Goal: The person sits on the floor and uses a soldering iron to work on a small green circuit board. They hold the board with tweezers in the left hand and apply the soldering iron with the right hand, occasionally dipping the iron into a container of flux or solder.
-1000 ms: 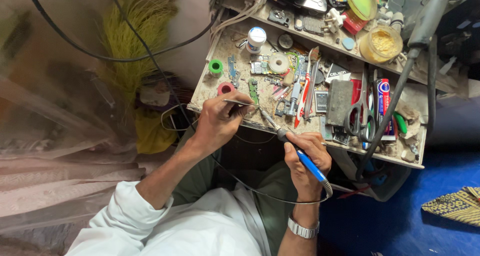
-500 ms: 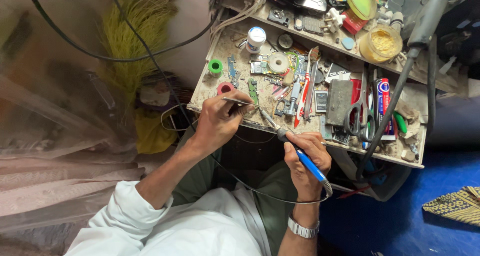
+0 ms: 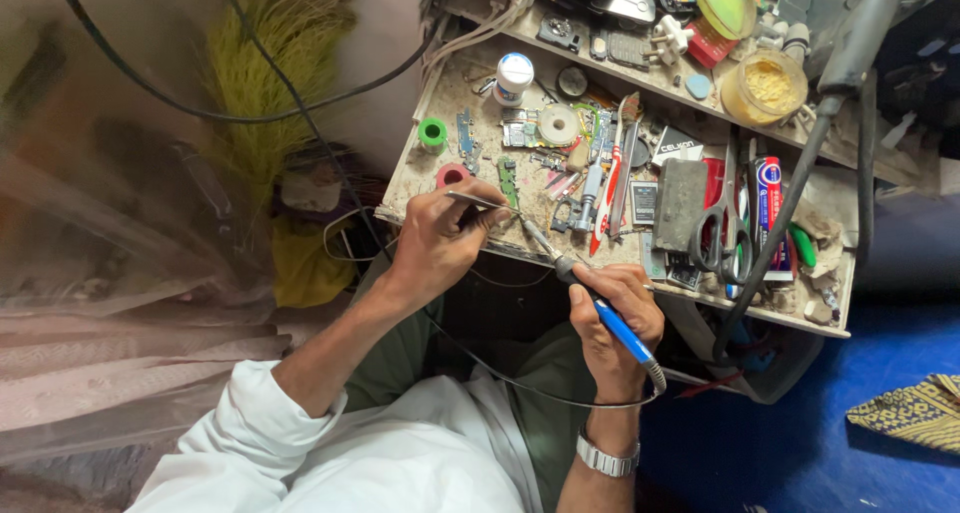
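The left hand (image 3: 440,238) is pinched around thin metal tweezers (image 3: 478,202), whose tips point right toward a small green circuit board (image 3: 508,181) lying at the near edge of the bench (image 3: 425,168). The right hand (image 3: 612,318) is closed in a pen grip on a blue-handled soldering iron (image 3: 590,298); its long axis runs from the hand up and left, and its tip (image 3: 527,225) comes in just below the board, so tweezers and iron meet at nearly the same spot from opposite sides. The board lies just right of the left hand and up-left of the right one; the left hand is the nearer. A thin black cord (image 3: 500,373) trails from the iron's rear across the lap, and a metal watch (image 3: 608,458) sits on the right wrist. Counted on the bench: one iron, one pair of tweezers, one pair of scissors (image 3: 722,235) to the right, one red tube (image 3: 767,188) beside them, one green tape roll (image 3: 432,133) and one red one (image 3: 450,176) to the left, one white bottle (image 3: 513,78) farther back, and one jar (image 3: 764,86) of yellow stuff far right. A dark lamp arm (image 3: 800,173) crosses the right side. How many small boards lie among the clutter I cannot tell.
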The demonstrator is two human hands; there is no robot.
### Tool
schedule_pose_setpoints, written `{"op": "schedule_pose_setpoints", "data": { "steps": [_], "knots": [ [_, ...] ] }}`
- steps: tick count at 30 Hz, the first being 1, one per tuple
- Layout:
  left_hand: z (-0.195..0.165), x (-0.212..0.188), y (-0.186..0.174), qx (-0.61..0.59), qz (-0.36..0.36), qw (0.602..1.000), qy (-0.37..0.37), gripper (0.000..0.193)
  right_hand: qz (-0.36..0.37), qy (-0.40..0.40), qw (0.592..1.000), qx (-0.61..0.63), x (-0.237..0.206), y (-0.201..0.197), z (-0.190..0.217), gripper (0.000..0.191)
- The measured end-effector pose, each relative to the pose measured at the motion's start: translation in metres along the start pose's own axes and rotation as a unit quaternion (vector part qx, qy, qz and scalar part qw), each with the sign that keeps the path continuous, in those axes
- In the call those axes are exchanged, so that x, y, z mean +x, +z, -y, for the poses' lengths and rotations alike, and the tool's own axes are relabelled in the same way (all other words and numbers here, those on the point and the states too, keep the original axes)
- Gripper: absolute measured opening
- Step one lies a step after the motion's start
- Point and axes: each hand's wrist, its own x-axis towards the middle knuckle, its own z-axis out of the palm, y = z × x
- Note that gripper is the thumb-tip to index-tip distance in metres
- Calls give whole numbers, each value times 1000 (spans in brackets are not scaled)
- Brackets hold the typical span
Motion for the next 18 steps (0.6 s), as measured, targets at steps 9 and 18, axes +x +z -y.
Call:
{"op": "schedule_pose_setpoints", "data": {
  "steps": [9,18],
  "knots": [
    [2,0,1,-44,9,999,13,8,-1,6,1000,-6,-1,-1,0,22],
    [1,0,3,11,-8,1000,17,10,-1,9,1000,-12,0,-1,1,21]
  ]
}}
